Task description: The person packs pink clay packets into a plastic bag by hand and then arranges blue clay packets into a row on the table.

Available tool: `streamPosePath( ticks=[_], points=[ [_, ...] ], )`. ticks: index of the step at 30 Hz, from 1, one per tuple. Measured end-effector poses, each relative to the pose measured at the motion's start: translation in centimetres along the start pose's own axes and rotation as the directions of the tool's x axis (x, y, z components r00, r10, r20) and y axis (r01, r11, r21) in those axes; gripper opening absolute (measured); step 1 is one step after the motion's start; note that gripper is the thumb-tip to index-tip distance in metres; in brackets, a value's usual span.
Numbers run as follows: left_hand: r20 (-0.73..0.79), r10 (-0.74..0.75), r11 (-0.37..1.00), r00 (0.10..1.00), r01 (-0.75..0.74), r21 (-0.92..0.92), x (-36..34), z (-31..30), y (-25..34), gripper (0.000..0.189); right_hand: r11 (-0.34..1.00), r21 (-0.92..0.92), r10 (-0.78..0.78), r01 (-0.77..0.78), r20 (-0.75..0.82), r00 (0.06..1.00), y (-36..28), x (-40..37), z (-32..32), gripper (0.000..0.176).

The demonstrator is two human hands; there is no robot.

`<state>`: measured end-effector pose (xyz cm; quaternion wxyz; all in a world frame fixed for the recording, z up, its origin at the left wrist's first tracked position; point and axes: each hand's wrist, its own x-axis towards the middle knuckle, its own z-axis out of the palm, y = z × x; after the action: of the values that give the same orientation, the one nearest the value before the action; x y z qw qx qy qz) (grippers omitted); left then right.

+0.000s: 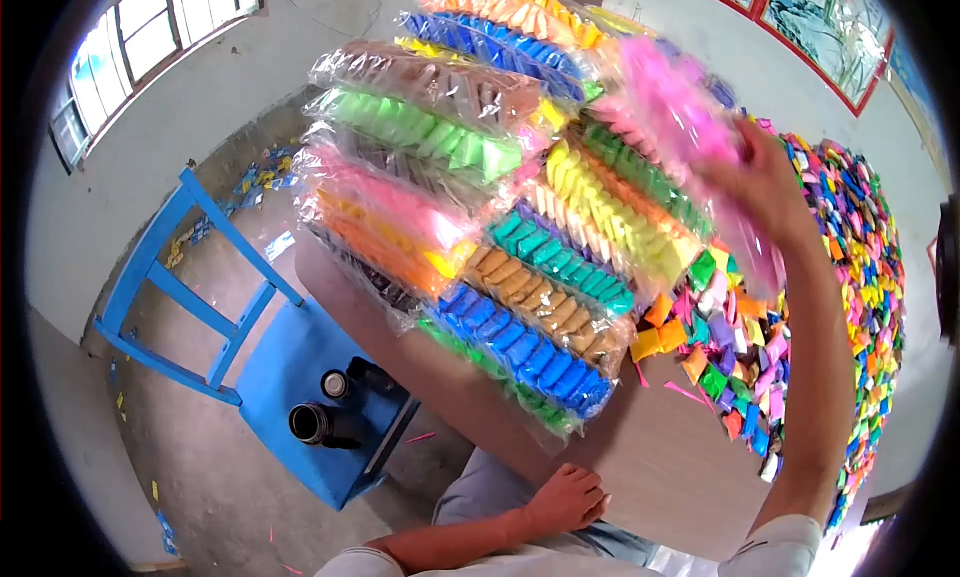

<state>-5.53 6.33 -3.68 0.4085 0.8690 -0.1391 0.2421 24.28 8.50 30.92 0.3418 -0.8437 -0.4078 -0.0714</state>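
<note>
My right hand [755,182] grips a clear plastic bag of pink packets [668,102], which is smeared by motion at the right of the stack. Beside and below it, clear bags of small packets are piled in rows: yellow-green packets [615,212], teal packets [565,252], brown packets [545,297], blue packets [525,352] and light green packets [425,132]. My left hand [568,497] lies at the near table edge by my lap, its fingers curled in, with nothing visible in them.
Loose colourful packets [735,362] spread over the brown table [660,467], with a large heap [865,277] at the right. A blue chair [290,387] stands left, holding a dark open flask [310,424] and a lid [334,383]. Scraps [265,177] litter the floor.
</note>
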Motion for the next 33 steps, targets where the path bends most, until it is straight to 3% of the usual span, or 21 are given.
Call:
streamPosePath(
  ticks=[2, 3, 5, 6, 8, 11, 14, 16, 17, 18, 20, 23, 25, 27, 30, 31, 33],
  points=[
    [0.059, -0.035, 0.999, 0.998, 0.034, 0.022, -0.1, 0.0, 0.0, 0.014, 0.995, 0.082, -0.063, 0.061, 0.017, 0.998, -1.6, 5.9, 1.1, 0.058],
    [0.097, -0.033, 0.999, 0.995, 0.030, 0.037, -0.1, -0.1, 0.0, 0.014, 0.989, -0.009, -0.146, 0.145, -0.056, 0.988, -1.6, 8.9, 1.7, 0.057],
    [0.171, -0.034, 0.998, 0.985, 0.023, 0.065, 0.0, -0.3, 0.0, 0.017, 0.993, 0.000, -0.119, 0.119, -0.041, 0.992, -4.6, 12.7, 2.6, 0.061],
    [0.143, -0.022, 0.999, 0.990, 0.015, 0.050, 0.0, -0.2, -0.1, 0.017, 0.992, -0.045, -0.121, 0.122, 0.023, 0.992, -5.4, 14.8, 2.8, 0.066],
    [0.089, 0.003, 1.000, 0.996, -0.005, 0.021, -0.1, 0.0, -0.2, 0.018, 0.985, 0.105, -0.124, 0.135, -0.106, 0.987, -8.3, 16.3, 4.5, 0.076],
    [0.128, 0.025, 0.999, 0.991, -0.028, 0.020, 0.0, -0.1, -0.4, 0.019, 0.966, 0.157, -0.196, 0.205, -0.071, 0.978, -9.6, 20.1, 7.3, 0.059],
    [0.166, 0.009, 1.000, 0.986, -0.009, -0.003, 0.5, -1.2, -0.1, 0.018, 0.936, 0.187, -0.288, 0.299, -0.086, 0.954, -9.3, 24.8, 10.7, 0.093],
    [0.141, 0.006, 1.000, 0.990, -0.005, -0.009, 0.2, -0.5, -0.3, 0.018, 0.946, -0.126, -0.297, 0.297, 0.020, 0.955, -7.6, 30.3, 14.7, 0.090],
    [0.134, 0.016, 1.000, 0.991, -0.015, -0.014, 0.1, -0.3, -0.4, 0.018, 0.909, -0.227, -0.312, 0.348, 0.181, 0.933, -8.4, 30.4, 14.8, 0.105],
    [0.135, 0.026, 1.000, 0.990, -0.025, -0.006, 0.0, -0.2, -0.6, 0.018, 0.851, -0.275, -0.504, 0.448, -0.186, 0.843, -6.0, 31.7, 19.0, 0.106],
    [0.129, 0.028, 0.999, 0.991, -0.030, 0.010, 0.0, -0.1, -0.6, 0.018, 0.842, -0.240, -0.537, 0.482, -0.300, 0.788, -7.0, 26.5, 17.8, 0.093],
    [0.190, 0.052, 0.999, 0.980, -0.048, -0.025, 0.6, -1.7, -0.5, 0.018, 0.904, -0.185, -0.427, 0.385, -0.353, 0.833, -6.5, 24.8, 14.7, 0.077],
    [0.171, 0.029, 0.999, 0.985, -0.034, 0.027, -0.3, 0.4, -0.9, 0.020, 0.933, -0.010, -0.343, 0.361, -0.335, 0.878, -6.9, 18.5, 10.1, 0.051],
    [0.142, 0.022, 0.996, 0.990, -0.034, 0.085, -0.9, 1.7, -1.5, 0.022, 0.896, 0.124, -0.318, 0.427, -0.494, 0.810, -3.6, 14.1, 8.4, 0.046],
    [0.122, 0.011, 0.997, 0.992, -0.020, 0.076, -0.2, 0.4, -0.8, 0.021, 0.982, 0.101, -0.089, 0.157, -0.487, 0.869, 0.6, 1.4, 7.2, 0.027],
    [0.069, -0.047, 0.999, 0.997, 0.046, 0.013, 0.3, -0.2, -0.4, 0.021, 0.979, 0.005, -0.176, 0.204, -0.491, 0.853, 3.4, -2.9, 7.6, 0.024],
    [0.086, -0.079, 0.997, 0.993, 0.077, 0.028, 0.9, -0.7, -0.6, 0.023, 1.000, -0.015, 0.000, -0.006, -0.381, 0.924, 8.6, -12.9, 8.8, 0.011]
  ],
)
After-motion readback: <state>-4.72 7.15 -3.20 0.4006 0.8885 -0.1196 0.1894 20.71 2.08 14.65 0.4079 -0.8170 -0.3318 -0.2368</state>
